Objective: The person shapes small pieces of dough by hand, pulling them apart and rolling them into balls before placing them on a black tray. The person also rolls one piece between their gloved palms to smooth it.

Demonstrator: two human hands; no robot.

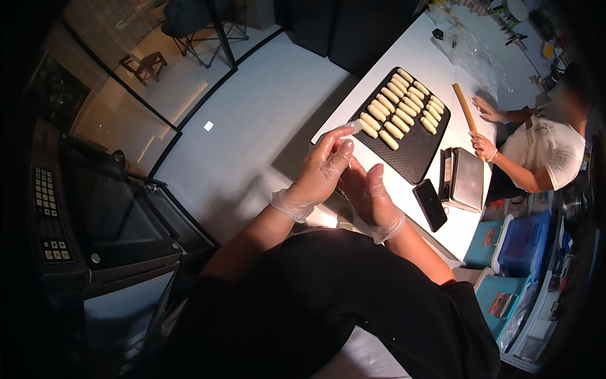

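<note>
My left hand (325,163), in a clear plastic glove, is raised at the near edge of the white table (331,124), its fingers bent toward the table. Beside it is my right hand (369,196), gloved too, with the thumb raised. The two hands are close together, palms turned inward. No object shows in either, though the gap between the palms is partly hidden. Beyond them lies a black baking tray (407,161) bearing several rows of pale dough rolls (396,130). The nearest rolls are close to my left fingertips.
Right of the tray are a black phone (430,205) and a metal kitchen scale (466,179). Across the table a person (539,147) holds a wooden rolling pin (465,108). A clear plastic bag (473,57) lies farther back. Lidded bins (523,244) stand right, an oven (118,203) left.
</note>
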